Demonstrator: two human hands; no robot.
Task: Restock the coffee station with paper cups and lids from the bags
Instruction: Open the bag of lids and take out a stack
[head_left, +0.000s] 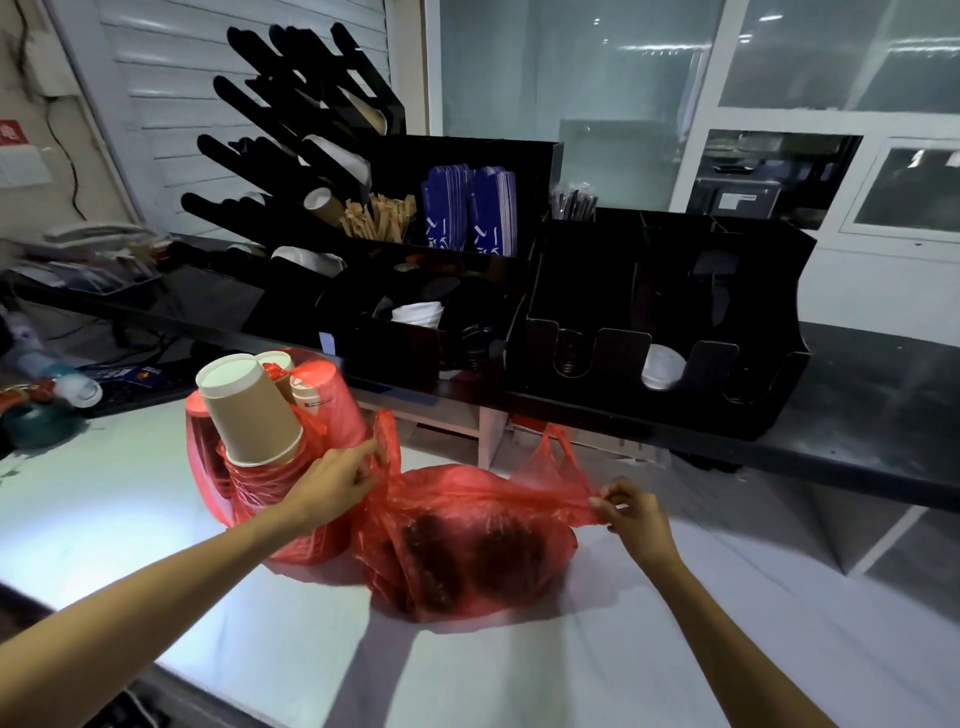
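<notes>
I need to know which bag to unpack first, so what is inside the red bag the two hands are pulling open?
Through the thin plastic of the red bag only dark round shapes show, perhaps stacked lids; they are too veiled to identify. The left hand and right hand pinch its handles.

wooden stirrers (378, 218), blue sleeves (467, 210), keyboard (130, 387)

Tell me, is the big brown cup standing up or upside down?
Upside down. The brown paper cup shows its flat bottom on top, sticking out of the red bag.
</notes>
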